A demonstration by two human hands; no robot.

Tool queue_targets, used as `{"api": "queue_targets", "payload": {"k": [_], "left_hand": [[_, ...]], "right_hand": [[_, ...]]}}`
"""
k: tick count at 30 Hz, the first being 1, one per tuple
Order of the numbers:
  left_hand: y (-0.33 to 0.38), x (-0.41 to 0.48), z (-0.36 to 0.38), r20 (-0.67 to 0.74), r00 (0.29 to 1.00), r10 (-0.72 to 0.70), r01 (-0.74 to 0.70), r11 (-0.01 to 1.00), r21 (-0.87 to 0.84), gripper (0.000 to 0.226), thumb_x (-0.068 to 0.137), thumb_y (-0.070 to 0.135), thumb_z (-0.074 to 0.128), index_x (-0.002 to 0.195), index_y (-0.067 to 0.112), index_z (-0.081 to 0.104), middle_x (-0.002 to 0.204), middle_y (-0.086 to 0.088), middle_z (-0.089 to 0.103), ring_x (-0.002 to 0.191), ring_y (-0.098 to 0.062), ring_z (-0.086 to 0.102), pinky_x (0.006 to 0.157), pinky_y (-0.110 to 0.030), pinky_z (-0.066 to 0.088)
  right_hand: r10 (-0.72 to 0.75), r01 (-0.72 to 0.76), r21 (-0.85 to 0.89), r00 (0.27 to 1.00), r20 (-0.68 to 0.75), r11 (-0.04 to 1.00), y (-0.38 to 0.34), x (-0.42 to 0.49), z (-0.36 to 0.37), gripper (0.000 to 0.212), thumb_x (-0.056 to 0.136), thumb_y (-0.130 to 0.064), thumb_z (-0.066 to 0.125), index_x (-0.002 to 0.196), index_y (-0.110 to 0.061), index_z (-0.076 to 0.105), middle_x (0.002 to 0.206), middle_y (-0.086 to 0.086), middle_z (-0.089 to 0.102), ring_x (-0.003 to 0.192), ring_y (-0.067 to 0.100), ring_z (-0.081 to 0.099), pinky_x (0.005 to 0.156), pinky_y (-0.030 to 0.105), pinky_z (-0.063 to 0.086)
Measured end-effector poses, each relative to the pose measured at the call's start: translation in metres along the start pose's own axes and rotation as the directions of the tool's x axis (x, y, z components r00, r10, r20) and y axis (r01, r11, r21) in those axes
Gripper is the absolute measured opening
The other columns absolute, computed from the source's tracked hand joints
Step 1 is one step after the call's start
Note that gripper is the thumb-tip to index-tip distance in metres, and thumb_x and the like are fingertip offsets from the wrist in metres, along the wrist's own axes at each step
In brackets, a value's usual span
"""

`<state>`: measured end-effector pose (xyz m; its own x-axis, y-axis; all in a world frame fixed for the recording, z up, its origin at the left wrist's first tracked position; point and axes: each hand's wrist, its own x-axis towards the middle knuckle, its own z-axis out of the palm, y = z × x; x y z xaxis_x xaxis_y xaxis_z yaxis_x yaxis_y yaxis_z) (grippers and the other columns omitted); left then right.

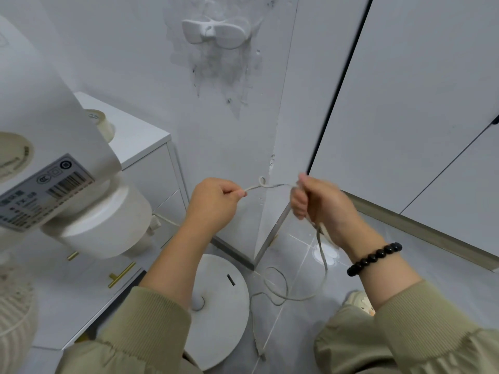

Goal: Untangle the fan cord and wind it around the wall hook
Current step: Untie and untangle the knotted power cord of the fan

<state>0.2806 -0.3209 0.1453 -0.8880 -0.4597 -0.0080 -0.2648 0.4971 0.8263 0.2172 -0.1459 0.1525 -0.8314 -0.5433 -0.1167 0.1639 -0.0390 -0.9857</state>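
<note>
The person stands facing a wall corner, both hands raised in front of it. The left hand (216,201) pinches the fan cord (275,185) between thumb and curled fingers. The right hand (324,206), blurred, has its fingers closed round the same cord a little to the right. The short stretch between them is held level and carries one small loop (262,181), a kink not yet pulled out.

From the right hand the cord drops to the tiled floor (297,252) and lies there in loose overlapping coils beside the fan's round base (224,319). The wall hook (216,32), a white two-winged piece, sits high on the wall well above the hands, with grey smudges on the paint under it; no cord is on it.

The fan head (102,220) crowds in from the left, close to the left forearm. Behind it is a white drawer unit (145,147) with a roll of tape (102,122) on top. White cupboard doors (405,103) close off the right side. A dark bead bracelet (375,259) is on the right wrist.
</note>
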Motion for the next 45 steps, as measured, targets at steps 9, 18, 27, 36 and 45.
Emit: {"api": "queue_targets", "payload": {"k": [9, 18, 27, 36, 45], "left_hand": [[0.005, -0.004, -0.003, -0.040, 0.971, 0.235, -0.211, 0.924, 0.320, 0.019, 0.092, 0.019, 0.055, 0.093, 0.017, 0.074, 0.071, 0.006, 0.060, 0.068, -0.014, 0.052, 0.062, -0.024, 0.035], [-0.007, -0.002, 0.012, -0.138, 0.875, 0.464, -0.395, 0.850, 0.350, 0.012, 0.087, 0.013, 0.062, 0.084, 0.010, 0.073, 0.083, -0.001, 0.069, 0.082, -0.018, 0.060, 0.071, -0.023, 0.037], [0.000, -0.003, 0.017, -0.016, 0.827, 0.562, -0.512, 0.765, 0.391, 0.012, 0.089, 0.019, 0.058, 0.082, 0.015, 0.067, 0.071, 0.007, 0.056, 0.070, -0.011, 0.050, 0.062, -0.021, 0.037], [0.003, -0.008, 0.015, 0.200, 0.939, 0.281, -0.339, 0.642, 0.688, 0.017, 0.096, 0.012, 0.042, 0.097, 0.015, 0.059, 0.063, 0.006, 0.039, 0.069, -0.019, 0.043, 0.049, -0.026, 0.019], [0.064, -0.022, 0.010, 0.049, 0.927, 0.371, -0.333, 0.759, 0.559, 0.018, 0.096, 0.011, 0.041, 0.098, 0.012, 0.059, 0.091, -0.010, 0.065, 0.081, -0.029, 0.055, 0.059, -0.030, 0.030]], "right_hand": [[-0.295, -0.135, -0.661, 0.816, -0.496, 0.738, 0.007, 0.006, -0.029, 0.050, 0.090, -0.029, 0.057, 0.050, -0.013, 0.032, 0.046, 0.002, 0.030, 0.044, 0.017, 0.031, 0.046, 0.021, 0.030], [-0.092, -0.096, -0.687, 0.968, -0.232, 0.721, 0.015, 0.010, -0.011, 0.033, 0.094, -0.007, 0.043, 0.123, -0.015, 0.056, 0.115, -0.008, 0.051, 0.101, 0.009, 0.047, 0.091, 0.024, 0.037], [-0.078, -0.051, -0.576, 0.978, -0.196, 0.816, 0.020, 0.012, 0.010, 0.035, 0.093, -0.008, 0.047, 0.059, -0.011, 0.057, 0.056, 0.003, 0.063, 0.055, 0.014, 0.061, 0.065, 0.027, 0.048], [-0.229, -0.062, -0.474, 0.816, -0.531, 0.878, 0.005, 0.005, -0.035, 0.034, 0.085, 0.014, 0.035, 0.084, -0.005, 0.063, 0.083, 0.016, 0.064, 0.064, 0.025, 0.063, 0.049, 0.016, 0.048], [-0.203, -0.135, -0.711, 0.907, -0.368, 0.690, -0.055, -0.009, -0.033, 0.030, 0.078, 0.008, 0.052, 0.066, -0.019, 0.060, 0.086, 0.006, 0.064, 0.087, 0.023, 0.063, 0.076, 0.029, 0.050]]}}
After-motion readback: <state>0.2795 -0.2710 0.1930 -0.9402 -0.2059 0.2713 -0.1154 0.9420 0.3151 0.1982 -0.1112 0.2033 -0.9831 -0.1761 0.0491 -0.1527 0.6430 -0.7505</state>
